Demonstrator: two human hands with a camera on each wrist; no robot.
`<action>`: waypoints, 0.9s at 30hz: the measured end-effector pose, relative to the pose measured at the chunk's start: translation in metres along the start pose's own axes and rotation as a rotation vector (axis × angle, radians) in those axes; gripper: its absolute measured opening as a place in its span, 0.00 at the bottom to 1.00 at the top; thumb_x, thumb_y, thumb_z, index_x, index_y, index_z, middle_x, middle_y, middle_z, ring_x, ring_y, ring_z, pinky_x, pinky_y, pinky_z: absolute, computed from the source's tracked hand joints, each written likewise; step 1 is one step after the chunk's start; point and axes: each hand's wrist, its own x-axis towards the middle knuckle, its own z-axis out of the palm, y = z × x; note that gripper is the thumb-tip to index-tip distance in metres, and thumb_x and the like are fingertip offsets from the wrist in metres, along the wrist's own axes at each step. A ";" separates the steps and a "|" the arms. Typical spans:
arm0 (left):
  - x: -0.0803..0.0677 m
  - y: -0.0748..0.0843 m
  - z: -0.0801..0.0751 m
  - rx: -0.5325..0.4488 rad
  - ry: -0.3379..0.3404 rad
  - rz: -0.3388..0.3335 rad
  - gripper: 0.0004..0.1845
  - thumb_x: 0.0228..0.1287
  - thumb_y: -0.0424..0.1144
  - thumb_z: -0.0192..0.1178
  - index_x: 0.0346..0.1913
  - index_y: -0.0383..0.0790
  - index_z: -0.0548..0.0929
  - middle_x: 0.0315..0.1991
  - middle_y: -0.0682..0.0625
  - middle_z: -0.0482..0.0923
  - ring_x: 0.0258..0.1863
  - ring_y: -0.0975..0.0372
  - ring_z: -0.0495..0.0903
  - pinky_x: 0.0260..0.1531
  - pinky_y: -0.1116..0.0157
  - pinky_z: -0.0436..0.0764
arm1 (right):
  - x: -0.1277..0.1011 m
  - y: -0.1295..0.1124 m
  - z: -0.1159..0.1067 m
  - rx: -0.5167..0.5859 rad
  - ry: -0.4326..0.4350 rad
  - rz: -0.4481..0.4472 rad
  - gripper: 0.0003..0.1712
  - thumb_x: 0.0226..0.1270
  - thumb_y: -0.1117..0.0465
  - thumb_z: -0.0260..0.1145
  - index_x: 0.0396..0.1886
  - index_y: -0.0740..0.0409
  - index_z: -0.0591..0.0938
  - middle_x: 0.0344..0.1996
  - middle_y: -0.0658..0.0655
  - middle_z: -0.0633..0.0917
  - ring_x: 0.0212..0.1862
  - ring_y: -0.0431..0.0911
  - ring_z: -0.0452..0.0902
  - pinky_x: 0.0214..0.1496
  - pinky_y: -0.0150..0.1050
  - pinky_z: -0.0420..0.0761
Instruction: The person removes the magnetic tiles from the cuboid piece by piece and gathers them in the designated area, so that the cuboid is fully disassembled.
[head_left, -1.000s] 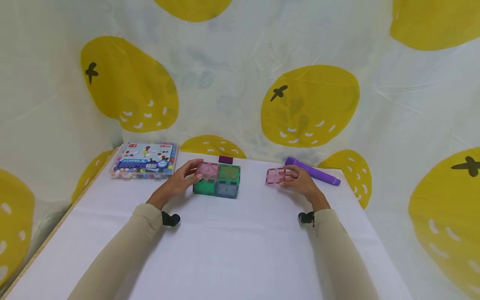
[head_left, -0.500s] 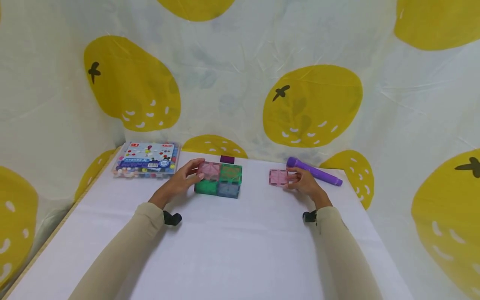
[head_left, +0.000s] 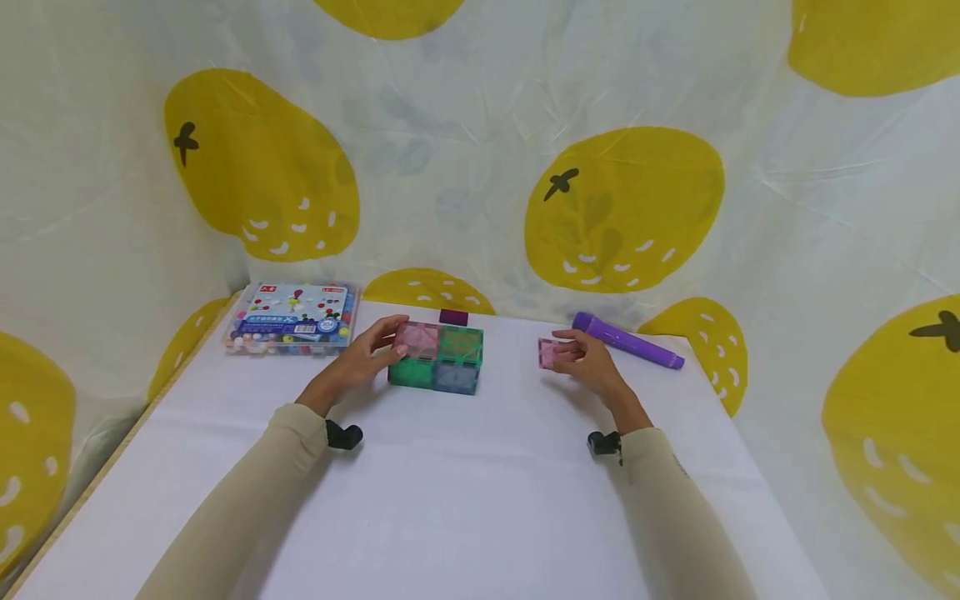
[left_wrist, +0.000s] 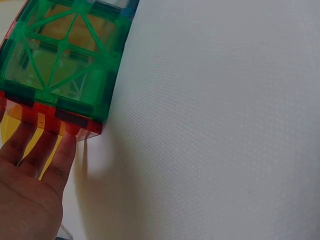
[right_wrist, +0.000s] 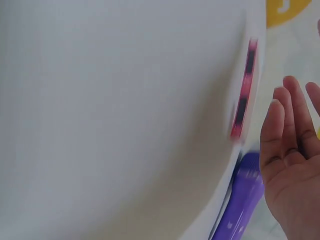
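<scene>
A box-shaped block of translucent magnetic tiles (head_left: 456,377) stands on the white-covered table, with pink, green and blue-grey faces in the head view. My left hand (head_left: 352,368) is at its left end; the left wrist view shows straight fingers (left_wrist: 59,160) touching the red-edged side. Over on the right, a loose pink magnetic tile (head_left: 546,353) lies flat on the table. Above it is my right hand (head_left: 592,367), which partly covers it in the head view. The right wrist view shows that hand with straight fingers, apart from the tile, seen edge-on.
A purple wand with a wider head (head_left: 630,342) lies behind my right hand. A clear plastic case (head_left: 288,321) of small coloured balls stands at the back left. A dark purple piece (head_left: 453,317) sits at the back edge behind the block. A fruit-patterned cloth hangs behind the table.
The pink tile was in my right fingers, tilted, and then laid flat. My right hand has let go and moved left over it. The left hand and block have stayed put.
</scene>
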 end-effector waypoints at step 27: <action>0.000 -0.003 0.000 -0.017 -0.008 0.013 0.36 0.80 0.53 0.60 0.84 0.64 0.58 0.86 0.49 0.53 0.86 0.42 0.51 0.80 0.31 0.55 | 0.002 -0.083 0.112 0.402 0.026 0.056 0.27 0.69 0.58 0.77 0.67 0.49 0.84 0.43 0.58 0.94 0.44 0.47 0.92 0.55 0.47 0.91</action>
